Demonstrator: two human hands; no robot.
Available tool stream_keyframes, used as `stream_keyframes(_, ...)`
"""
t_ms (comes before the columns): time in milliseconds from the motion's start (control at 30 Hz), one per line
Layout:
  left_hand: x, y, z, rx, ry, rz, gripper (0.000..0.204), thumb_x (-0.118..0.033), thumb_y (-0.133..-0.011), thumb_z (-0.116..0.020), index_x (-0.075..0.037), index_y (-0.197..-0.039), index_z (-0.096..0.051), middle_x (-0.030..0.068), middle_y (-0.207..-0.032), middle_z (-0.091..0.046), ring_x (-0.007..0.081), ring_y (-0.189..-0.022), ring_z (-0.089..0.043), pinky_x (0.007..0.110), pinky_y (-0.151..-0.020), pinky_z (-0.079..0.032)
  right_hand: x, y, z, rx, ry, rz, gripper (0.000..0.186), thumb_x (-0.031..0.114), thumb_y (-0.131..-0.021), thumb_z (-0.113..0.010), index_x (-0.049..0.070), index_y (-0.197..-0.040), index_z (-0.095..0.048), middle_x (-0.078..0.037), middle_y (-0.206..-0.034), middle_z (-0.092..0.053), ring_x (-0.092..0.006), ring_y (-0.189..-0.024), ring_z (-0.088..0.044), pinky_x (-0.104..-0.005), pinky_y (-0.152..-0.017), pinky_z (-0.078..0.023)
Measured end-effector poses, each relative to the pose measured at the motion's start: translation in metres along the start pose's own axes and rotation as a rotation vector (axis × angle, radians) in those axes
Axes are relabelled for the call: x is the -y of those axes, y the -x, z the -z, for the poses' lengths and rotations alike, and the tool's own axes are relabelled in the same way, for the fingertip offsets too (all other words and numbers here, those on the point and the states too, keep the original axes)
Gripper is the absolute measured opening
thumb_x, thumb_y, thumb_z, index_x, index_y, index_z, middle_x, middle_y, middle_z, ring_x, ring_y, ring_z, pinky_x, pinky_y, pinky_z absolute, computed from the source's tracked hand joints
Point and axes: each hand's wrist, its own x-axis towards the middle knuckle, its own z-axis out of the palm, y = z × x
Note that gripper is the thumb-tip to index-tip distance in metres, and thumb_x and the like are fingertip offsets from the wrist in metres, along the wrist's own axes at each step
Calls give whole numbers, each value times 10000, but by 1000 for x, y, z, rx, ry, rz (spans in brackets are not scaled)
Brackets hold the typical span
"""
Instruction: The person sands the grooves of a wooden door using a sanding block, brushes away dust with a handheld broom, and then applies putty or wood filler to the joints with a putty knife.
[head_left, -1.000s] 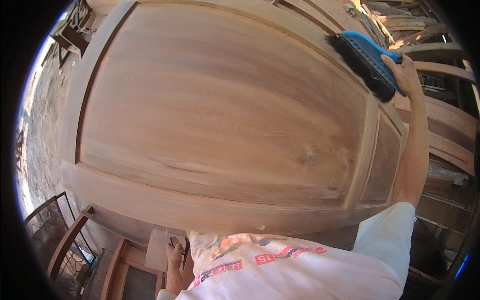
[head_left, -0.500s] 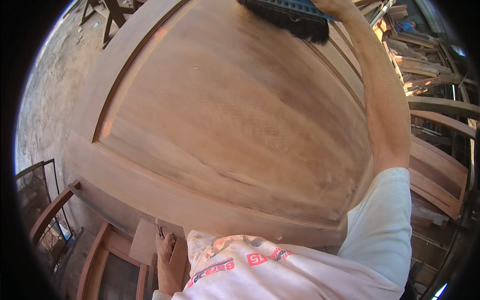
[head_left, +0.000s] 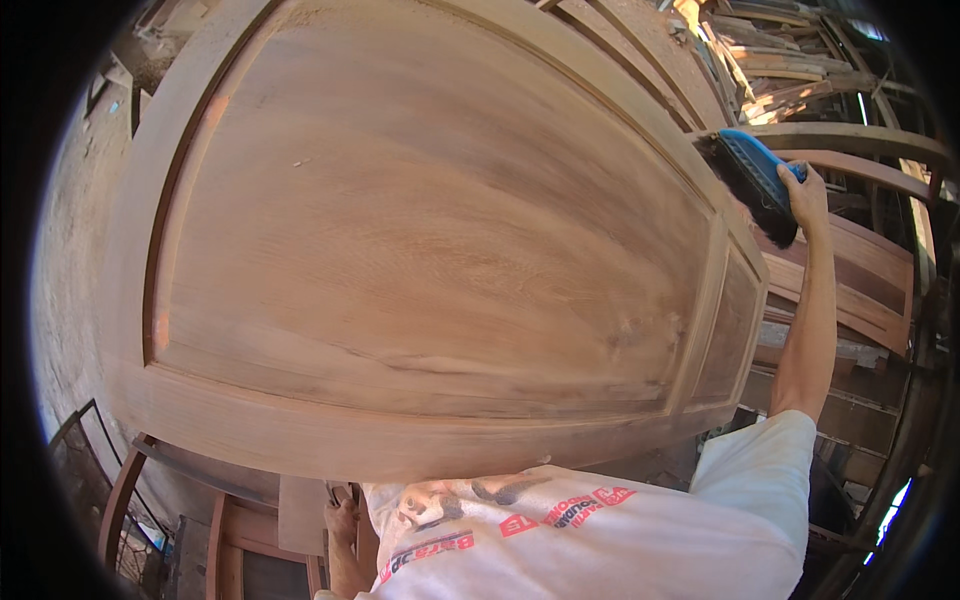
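A large wooden panel door (head_left: 430, 240) with a raised frame and a smaller section at its right lies below me, its surface pale with dust. My right hand (head_left: 805, 195) is closed on the handle of a blue brush (head_left: 750, 165) with long black bristles, at the door's upper right edge. Low at the bottom, just beyond the near edge of the door and beside my shirt, my left hand (head_left: 342, 515) is closed on something I cannot make out, next to upright boards.
Stacked scrap timber (head_left: 780, 65) fills the back right. Curved wooden pieces (head_left: 850, 280) lie right of the door. Wooden frames (head_left: 230, 545) and a dark metal frame (head_left: 80, 440) stand at lower left. A dusty concrete floor (head_left: 75, 230) shows along the left.
My right hand swept the brush up and left across the door's far part, then came back down and right to the right edge. My left hand stays low.
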Motion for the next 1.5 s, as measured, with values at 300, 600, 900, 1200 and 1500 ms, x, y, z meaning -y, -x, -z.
stream_keyframes(300,-76,43,-5,-72,-19,-228,223,-218,-866,-630,-66,-966,-501,50,-666,-587,134,-503,-531,273,-403,-387,-5,1,-66,102,-403,242,571,579,-917,-699,23,-1041,-719,-79,-929,-699,-181,-892,-658,-343,-900,-523)
stream_keyframes(600,55,89,-35,-183,-77,11,215,-194,-839,-661,-13,-884,-555,66,-662,-598,146,-474,-530,306,-382,-382,-76,3,-10,-41,-142,264,629,582,-926,-668,-32,-1059,-687,-164,-903,-704,-269,-867,-705,-372,-861,-529)
stream_keyframes(900,21,61,-49,-94,-334,-132,318,-256,-814,-717,43,-891,-639,127,-757,-675,190,-677,-645,371,-571,-512,20,21,-57,80,-45,231,505,448,-899,-674,-32,-1055,-685,-239,-1000,-729,-365,-984,-699,-444,-896,-499)
stream_keyframes(1200,-115,-1,79,-90,53,-328,265,-191,-866,-664,-36,-987,-486,56,-637,-586,129,-469,-512,279,-358,-351,416,18,-2,-79,-667,738,420,430,-956,-715,12,-932,-747,-78,-829,-731,-167,-790,-678,-337,-763,-542)
stream_keyframes(1500,-35,-27,85,41,-1,32,234,-160,-854,-673,-22,-973,-527,72,-651,-604,143,-465,-534,299,-351,-362,227,9,-3,-216,-234,156,622,552,-922,-704,-43,-1102,-718,-139,-948,-735,-217,-903,-687,-364,-853,-517)
